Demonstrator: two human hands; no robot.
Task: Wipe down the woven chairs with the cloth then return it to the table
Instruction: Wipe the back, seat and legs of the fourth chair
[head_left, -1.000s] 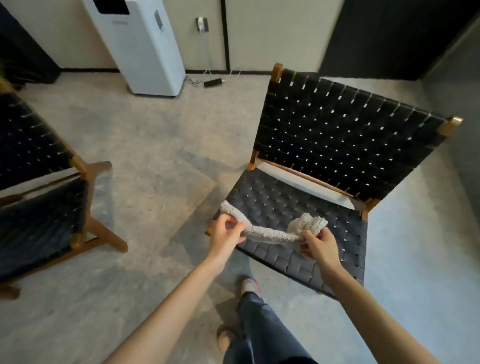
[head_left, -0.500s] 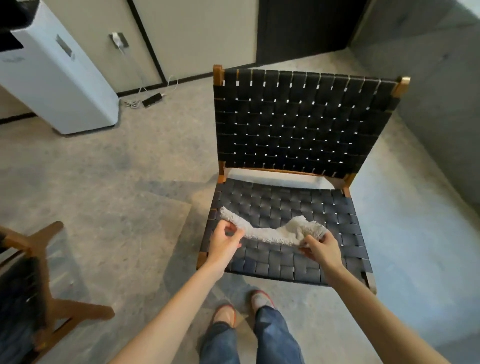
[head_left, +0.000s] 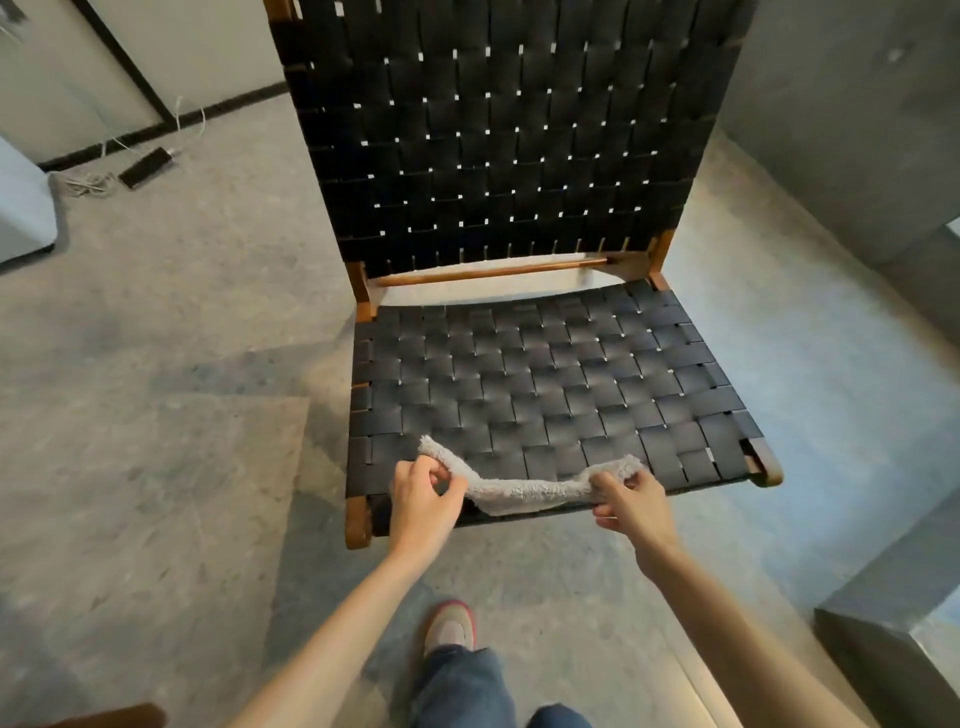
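Head view: cloth (head_left: 524, 491) pinched between both hands, left (head_left: 423, 501), right (head_left: 631, 504).

1. The grey speckled floor (head_left: 156, 467) carries the woven chair (head_left: 519, 374), which stands on wooden legs.
2. Left of the chair's backrest, a dark flat device (head_left: 145, 167) lies beside white cables (head_left: 85, 183), near the wall.
3. Further left of the chair stands a white appliance (head_left: 23, 208).
4. Just in front of the chair, a shoe (head_left: 449, 626) is planted.

Black woven chair (head_left: 519, 374) with brown frame; pale grey cloth (head_left: 524, 488).
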